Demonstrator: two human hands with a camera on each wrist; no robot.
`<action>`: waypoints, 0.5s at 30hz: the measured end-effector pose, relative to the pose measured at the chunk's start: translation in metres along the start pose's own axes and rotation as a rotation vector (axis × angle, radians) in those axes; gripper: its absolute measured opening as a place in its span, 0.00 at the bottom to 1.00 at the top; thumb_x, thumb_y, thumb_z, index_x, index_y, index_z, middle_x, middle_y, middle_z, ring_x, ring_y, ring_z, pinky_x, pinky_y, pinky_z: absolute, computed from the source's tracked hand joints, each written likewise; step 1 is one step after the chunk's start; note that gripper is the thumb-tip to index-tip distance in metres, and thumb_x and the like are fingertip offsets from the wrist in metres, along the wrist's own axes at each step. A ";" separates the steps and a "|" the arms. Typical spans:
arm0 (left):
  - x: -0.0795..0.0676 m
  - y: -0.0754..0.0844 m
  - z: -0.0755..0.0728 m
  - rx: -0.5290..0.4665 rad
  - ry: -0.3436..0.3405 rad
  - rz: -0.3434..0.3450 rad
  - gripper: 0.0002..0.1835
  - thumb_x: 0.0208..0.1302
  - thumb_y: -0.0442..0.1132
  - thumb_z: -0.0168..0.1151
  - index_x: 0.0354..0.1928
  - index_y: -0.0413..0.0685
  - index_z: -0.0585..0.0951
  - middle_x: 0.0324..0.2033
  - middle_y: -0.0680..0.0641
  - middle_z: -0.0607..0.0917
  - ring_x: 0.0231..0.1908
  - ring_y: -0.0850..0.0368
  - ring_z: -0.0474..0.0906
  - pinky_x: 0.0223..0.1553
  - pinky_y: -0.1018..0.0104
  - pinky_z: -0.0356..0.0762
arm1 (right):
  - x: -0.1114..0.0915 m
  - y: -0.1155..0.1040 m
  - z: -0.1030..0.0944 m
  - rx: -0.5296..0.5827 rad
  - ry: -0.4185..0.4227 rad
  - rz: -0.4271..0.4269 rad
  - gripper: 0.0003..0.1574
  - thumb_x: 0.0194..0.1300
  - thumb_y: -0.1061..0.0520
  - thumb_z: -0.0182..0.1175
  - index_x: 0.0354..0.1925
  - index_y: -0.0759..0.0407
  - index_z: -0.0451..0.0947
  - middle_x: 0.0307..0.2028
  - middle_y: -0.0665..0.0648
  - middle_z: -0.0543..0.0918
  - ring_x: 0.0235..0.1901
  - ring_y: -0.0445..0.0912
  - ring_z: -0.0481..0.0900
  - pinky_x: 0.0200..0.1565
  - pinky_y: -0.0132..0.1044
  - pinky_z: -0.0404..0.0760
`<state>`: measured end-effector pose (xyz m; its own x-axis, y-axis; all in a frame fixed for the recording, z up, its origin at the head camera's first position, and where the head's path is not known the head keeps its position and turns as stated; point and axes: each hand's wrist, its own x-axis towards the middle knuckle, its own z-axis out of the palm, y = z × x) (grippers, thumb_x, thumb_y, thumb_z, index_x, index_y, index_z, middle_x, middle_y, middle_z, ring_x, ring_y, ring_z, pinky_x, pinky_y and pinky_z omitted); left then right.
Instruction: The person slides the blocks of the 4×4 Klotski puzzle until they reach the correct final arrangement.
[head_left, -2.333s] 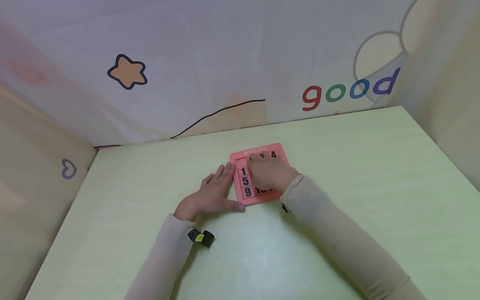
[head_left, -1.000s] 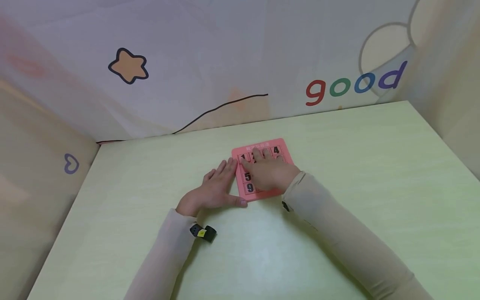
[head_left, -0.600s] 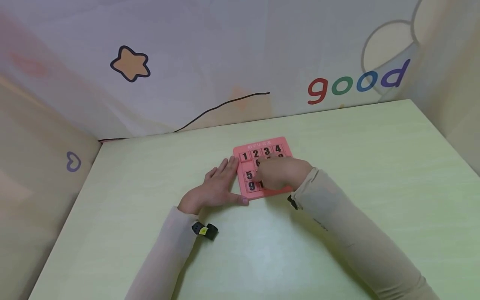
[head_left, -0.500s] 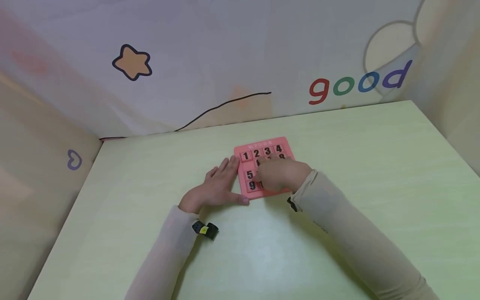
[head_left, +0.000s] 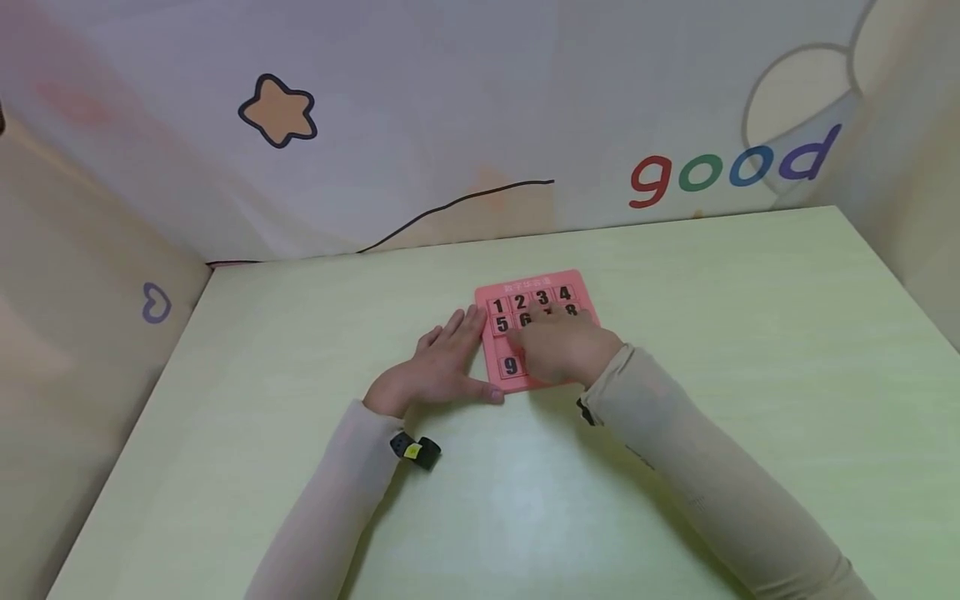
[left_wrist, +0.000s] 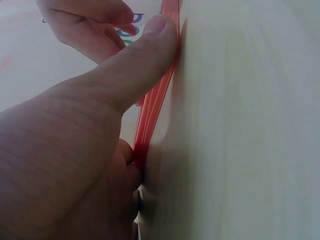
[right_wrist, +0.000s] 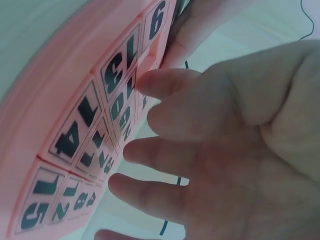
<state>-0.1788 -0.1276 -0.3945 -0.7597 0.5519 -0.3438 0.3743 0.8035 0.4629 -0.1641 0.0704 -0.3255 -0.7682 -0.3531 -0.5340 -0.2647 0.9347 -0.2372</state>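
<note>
A pink number sliding puzzle (head_left: 528,284) lies on the table, with tiles 1 to 4 along the top row. Tile 5 (head_left: 502,324) sits below tile 1, and a vacant slot separates it from tile 9 (head_left: 510,366). My left hand (head_left: 435,371) rests flat, fingers along the puzzle's left edge and thumb at its lower left corner. Over the tiles extends my right hand (head_left: 566,346), partly covering them. In the right wrist view, its spread fingers (right_wrist: 150,195) hold nothing, and a fingertip reaches tile 10 beside the slot; contact is unclear.
The pale green table (head_left: 225,417) stretches around the puzzle. A printed cloth backdrop (head_left: 420,108) with a star and the word "good" stands behind it, and cloth sides rise at left and right. A black device (head_left: 416,450) is strapped to the left wrist.
Tile 1 has slid up into the top left slot, then tile 5 up beneath it, leaving the slot above 9 vacant. The right hand shifted over the tiles; the left stayed at the edge.
</note>
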 end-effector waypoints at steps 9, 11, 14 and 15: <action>0.000 -0.003 0.002 -0.003 0.003 0.011 0.67 0.57 0.69 0.67 0.80 0.50 0.33 0.80 0.50 0.33 0.77 0.52 0.23 0.74 0.46 0.31 | 0.001 0.000 0.001 -0.039 -0.015 -0.059 0.31 0.76 0.58 0.54 0.74 0.46 0.69 0.78 0.67 0.49 0.75 0.66 0.45 0.69 0.67 0.48; -0.001 -0.002 0.002 -0.001 0.002 0.012 0.67 0.57 0.69 0.67 0.80 0.50 0.33 0.80 0.50 0.33 0.77 0.53 0.23 0.74 0.47 0.31 | -0.002 -0.001 -0.001 -0.080 -0.050 -0.104 0.30 0.76 0.58 0.54 0.72 0.46 0.70 0.77 0.66 0.52 0.75 0.66 0.47 0.70 0.66 0.50; -0.001 -0.002 0.000 0.008 0.004 0.012 0.67 0.57 0.69 0.67 0.80 0.50 0.33 0.80 0.50 0.33 0.77 0.53 0.23 0.74 0.47 0.30 | -0.007 -0.003 -0.003 -0.138 -0.095 -0.163 0.28 0.75 0.60 0.55 0.70 0.46 0.74 0.77 0.65 0.56 0.74 0.67 0.50 0.70 0.65 0.52; -0.001 -0.001 0.000 0.006 0.003 0.010 0.67 0.57 0.69 0.67 0.80 0.50 0.33 0.80 0.50 0.33 0.77 0.53 0.23 0.74 0.47 0.30 | -0.009 -0.004 -0.004 -0.152 -0.104 -0.176 0.28 0.75 0.62 0.55 0.69 0.46 0.75 0.76 0.64 0.57 0.74 0.67 0.51 0.69 0.65 0.53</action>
<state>-0.1791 -0.1291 -0.3946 -0.7576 0.5590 -0.3369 0.3850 0.7996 0.4609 -0.1585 0.0696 -0.3159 -0.6408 -0.5056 -0.5778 -0.4794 0.8513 -0.2133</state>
